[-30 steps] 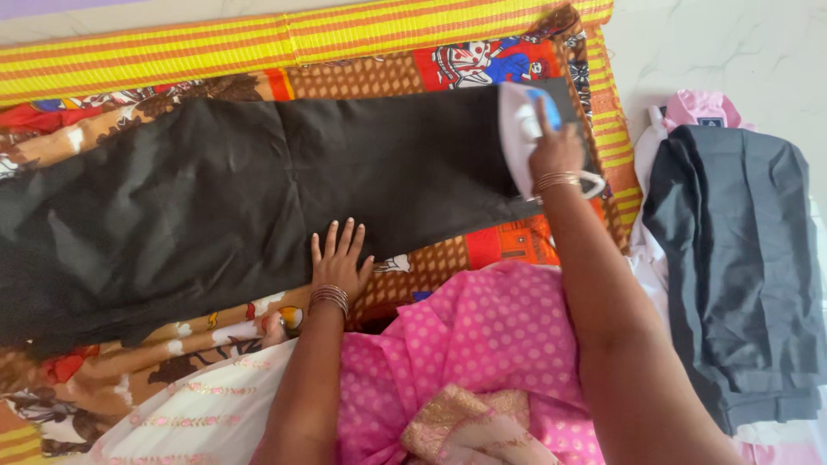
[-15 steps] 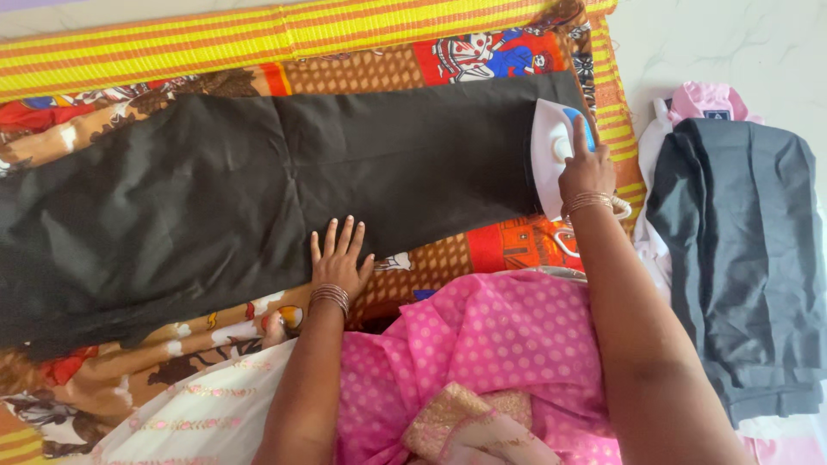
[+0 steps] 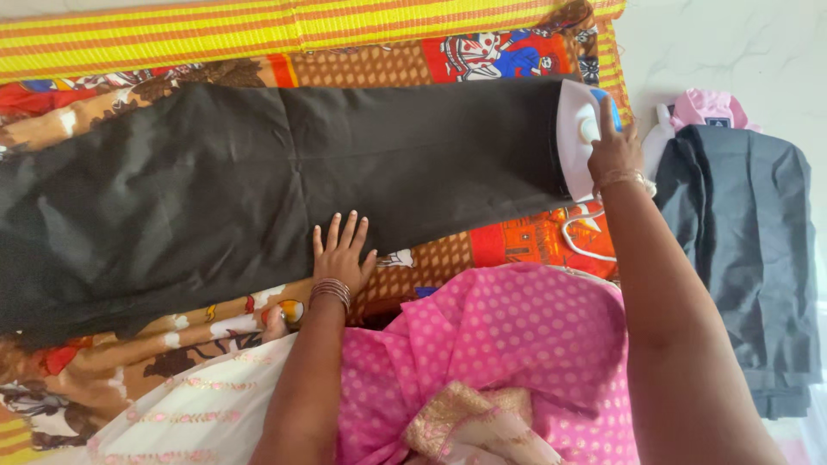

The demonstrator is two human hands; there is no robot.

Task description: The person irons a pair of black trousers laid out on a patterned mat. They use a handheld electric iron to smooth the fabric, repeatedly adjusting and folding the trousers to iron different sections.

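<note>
1. The black trousers [image 3: 258,181] lie flat across the patterned cloth [image 3: 500,245]; the leg near the iron looks smooth, the far left end is creased.
2. The right hand [image 3: 613,148] grips the white iron [image 3: 575,142] at the trousers' right end.
3. The left hand [image 3: 341,256], fingers spread, presses the trousers' lower edge.
4. Folded grey clothes [image 3: 741,232] lie right of the trousers.

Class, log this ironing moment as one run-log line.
left hand: flat on black trousers | right hand: gripping white iron at trouser end
</note>
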